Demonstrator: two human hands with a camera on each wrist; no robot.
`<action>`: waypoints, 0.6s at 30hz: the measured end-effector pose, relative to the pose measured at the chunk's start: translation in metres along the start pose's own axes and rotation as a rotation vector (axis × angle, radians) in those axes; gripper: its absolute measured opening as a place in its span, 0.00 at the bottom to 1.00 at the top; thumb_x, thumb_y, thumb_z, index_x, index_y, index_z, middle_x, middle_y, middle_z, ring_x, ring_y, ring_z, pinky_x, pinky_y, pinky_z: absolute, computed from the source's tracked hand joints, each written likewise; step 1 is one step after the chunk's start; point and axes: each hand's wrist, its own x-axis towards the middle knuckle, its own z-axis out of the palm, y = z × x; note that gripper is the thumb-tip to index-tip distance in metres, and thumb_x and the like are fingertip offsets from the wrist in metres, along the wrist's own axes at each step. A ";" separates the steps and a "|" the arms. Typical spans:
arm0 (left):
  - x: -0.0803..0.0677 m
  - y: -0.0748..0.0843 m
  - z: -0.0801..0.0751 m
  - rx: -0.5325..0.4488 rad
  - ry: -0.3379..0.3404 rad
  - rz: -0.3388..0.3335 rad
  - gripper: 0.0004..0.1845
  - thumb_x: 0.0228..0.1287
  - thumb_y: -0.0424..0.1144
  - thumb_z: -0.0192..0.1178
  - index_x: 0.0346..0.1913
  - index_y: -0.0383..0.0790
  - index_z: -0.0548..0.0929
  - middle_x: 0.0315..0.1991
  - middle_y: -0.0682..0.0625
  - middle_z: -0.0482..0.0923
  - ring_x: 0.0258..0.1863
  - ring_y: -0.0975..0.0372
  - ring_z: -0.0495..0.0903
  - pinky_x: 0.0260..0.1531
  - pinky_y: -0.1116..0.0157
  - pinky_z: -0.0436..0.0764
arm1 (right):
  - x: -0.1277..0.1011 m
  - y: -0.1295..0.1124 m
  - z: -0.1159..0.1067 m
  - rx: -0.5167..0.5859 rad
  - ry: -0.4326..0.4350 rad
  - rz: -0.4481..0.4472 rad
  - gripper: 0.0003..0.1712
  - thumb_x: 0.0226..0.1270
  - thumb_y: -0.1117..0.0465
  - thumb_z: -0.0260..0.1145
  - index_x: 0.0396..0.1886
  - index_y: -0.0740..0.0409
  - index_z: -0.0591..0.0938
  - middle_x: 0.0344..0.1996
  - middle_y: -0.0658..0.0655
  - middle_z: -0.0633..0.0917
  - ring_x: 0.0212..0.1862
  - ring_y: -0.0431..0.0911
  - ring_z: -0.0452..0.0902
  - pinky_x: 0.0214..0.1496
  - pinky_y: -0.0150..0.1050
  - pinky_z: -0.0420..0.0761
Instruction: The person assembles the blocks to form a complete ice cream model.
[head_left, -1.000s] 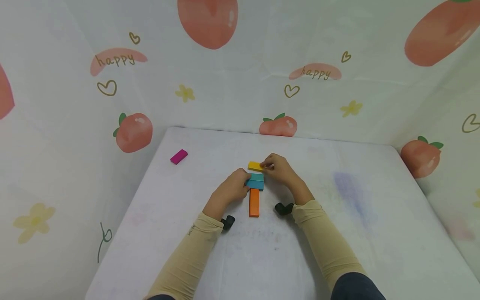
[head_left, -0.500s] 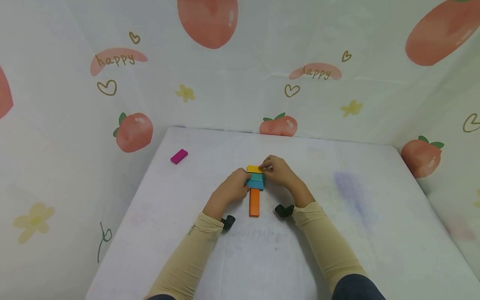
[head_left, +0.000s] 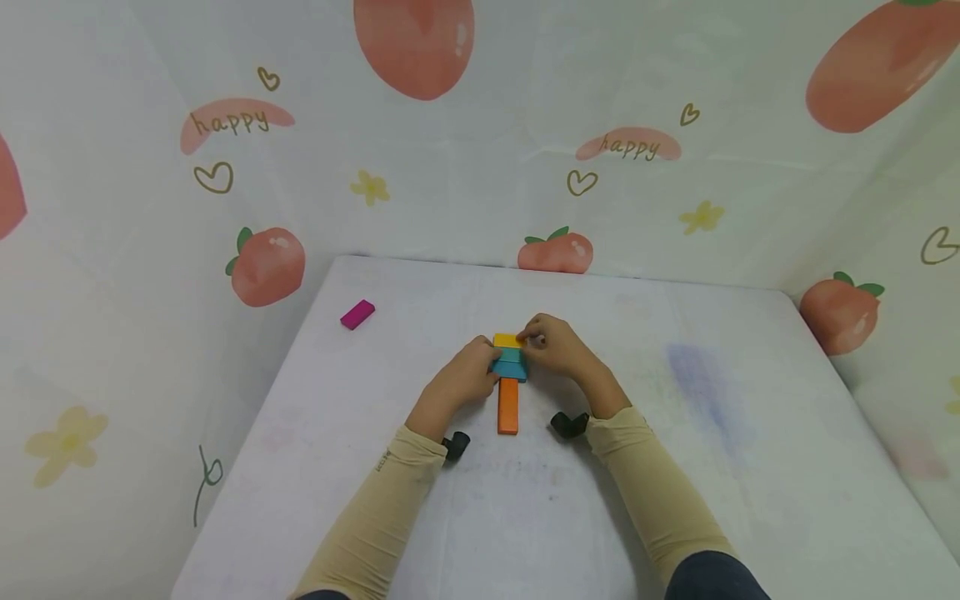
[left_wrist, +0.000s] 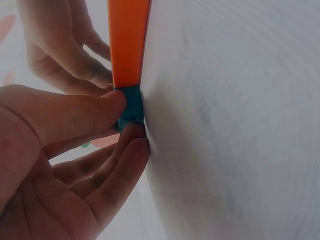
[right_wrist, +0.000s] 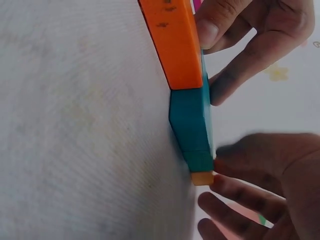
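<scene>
1. Since one second ago the yellow block (head_left: 508,340) has moved: it was held a little up and apart at 12 o'clock of the teal blocks (head_left: 512,363), and now it sits right against them, in line with the row.
2. The yellow block is near the middle of the table (head_left: 675,517), at the far end of the row. In the right wrist view only its small end (right_wrist: 202,178) shows, touching the teal end.
3. The right hand (head_left: 553,348) pinches the yellow block with its fingertips at the 3 o'clock side.
4. The left hand (head_left: 467,379) grips the teal blocks from the 9 o'clock side; thumb and fingers (left_wrist: 107,107) close around the teal edge.
5. The orange block (head_left: 508,405) lies at 6 o'clock of the teal ones, touching them, long side toward the person.
6. I judge that a row of orange, teal and yellow is already joined; both hands are on it, so the yellow one is placed but not yet let go.
7. A pink block (head_left: 357,314) lies well apart at 10 o'clock, near the table edge, not in the row.
8. Around the table hangs a white cloth (head_left: 450,183) with peach prints.
</scene>
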 end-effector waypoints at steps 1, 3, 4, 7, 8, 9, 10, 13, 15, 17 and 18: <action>0.000 0.000 0.000 0.001 0.001 0.002 0.23 0.76 0.32 0.64 0.70 0.29 0.79 0.66 0.35 0.76 0.64 0.52 0.80 0.68 0.55 0.80 | -0.001 0.000 -0.001 -0.006 -0.017 0.001 0.17 0.70 0.62 0.71 0.54 0.65 0.89 0.52 0.61 0.85 0.55 0.54 0.80 0.64 0.53 0.83; 0.000 0.000 0.000 0.000 0.002 0.003 0.23 0.76 0.32 0.64 0.69 0.29 0.79 0.66 0.35 0.76 0.64 0.52 0.80 0.67 0.55 0.81 | -0.005 -0.001 -0.004 -0.013 -0.061 0.006 0.23 0.66 0.58 0.76 0.58 0.64 0.88 0.55 0.60 0.83 0.57 0.54 0.78 0.65 0.53 0.82; 0.000 0.000 0.000 -0.002 0.001 0.002 0.23 0.76 0.32 0.64 0.70 0.29 0.79 0.66 0.35 0.76 0.64 0.52 0.80 0.68 0.55 0.80 | -0.006 -0.001 -0.005 -0.022 -0.085 0.003 0.27 0.64 0.56 0.78 0.60 0.64 0.87 0.57 0.60 0.82 0.58 0.54 0.77 0.67 0.53 0.81; 0.000 0.000 0.000 -0.014 0.001 -0.013 0.25 0.76 0.31 0.64 0.72 0.29 0.77 0.66 0.35 0.76 0.65 0.51 0.79 0.69 0.54 0.80 | -0.008 -0.001 -0.008 -0.048 -0.142 -0.020 0.36 0.59 0.53 0.82 0.65 0.63 0.84 0.61 0.59 0.80 0.62 0.53 0.76 0.70 0.53 0.79; -0.001 0.001 0.000 -0.018 0.002 -0.019 0.25 0.76 0.31 0.64 0.72 0.29 0.77 0.67 0.35 0.75 0.66 0.51 0.79 0.69 0.54 0.80 | -0.008 0.000 -0.009 -0.056 -0.154 -0.028 0.37 0.58 0.53 0.83 0.66 0.63 0.84 0.61 0.59 0.79 0.63 0.54 0.76 0.71 0.54 0.78; -0.001 0.001 0.000 -0.022 0.003 -0.024 0.26 0.76 0.31 0.63 0.73 0.29 0.76 0.67 0.35 0.75 0.66 0.51 0.79 0.69 0.54 0.79 | -0.008 0.000 -0.010 -0.064 -0.163 -0.035 0.39 0.58 0.53 0.83 0.67 0.63 0.83 0.62 0.59 0.79 0.63 0.54 0.75 0.71 0.54 0.78; -0.001 0.001 0.000 -0.025 0.002 -0.027 0.26 0.76 0.31 0.63 0.73 0.29 0.76 0.67 0.35 0.75 0.66 0.51 0.79 0.69 0.53 0.79 | -0.008 0.000 -0.010 -0.068 -0.169 -0.042 0.39 0.58 0.53 0.83 0.67 0.63 0.83 0.62 0.59 0.79 0.63 0.54 0.75 0.72 0.54 0.77; -0.001 0.001 0.000 -0.023 0.001 -0.025 0.26 0.76 0.31 0.63 0.73 0.29 0.76 0.67 0.35 0.75 0.66 0.51 0.79 0.69 0.53 0.79 | -0.008 0.000 -0.011 -0.073 -0.181 -0.047 0.39 0.58 0.54 0.83 0.68 0.63 0.83 0.63 0.60 0.79 0.63 0.54 0.75 0.73 0.54 0.77; -0.001 0.001 0.001 -0.018 0.001 -0.019 0.25 0.76 0.31 0.63 0.72 0.29 0.77 0.66 0.35 0.76 0.65 0.51 0.79 0.69 0.54 0.80 | -0.008 0.000 -0.012 -0.075 -0.186 -0.048 0.39 0.57 0.55 0.84 0.68 0.64 0.83 0.62 0.60 0.79 0.63 0.55 0.75 0.73 0.54 0.77; 0.000 0.001 0.001 -0.014 0.003 -0.014 0.25 0.76 0.31 0.63 0.72 0.29 0.77 0.66 0.35 0.76 0.65 0.51 0.79 0.69 0.53 0.80 | -0.008 -0.001 -0.012 -0.076 -0.190 -0.046 0.39 0.57 0.56 0.84 0.68 0.64 0.83 0.63 0.60 0.79 0.64 0.55 0.75 0.73 0.54 0.77; 0.000 0.001 0.001 -0.014 0.005 -0.011 0.25 0.76 0.31 0.63 0.72 0.29 0.77 0.66 0.35 0.76 0.65 0.51 0.79 0.69 0.53 0.80 | -0.008 -0.001 -0.013 -0.078 -0.192 -0.044 0.39 0.57 0.56 0.84 0.68 0.64 0.82 0.63 0.60 0.78 0.64 0.55 0.75 0.73 0.54 0.77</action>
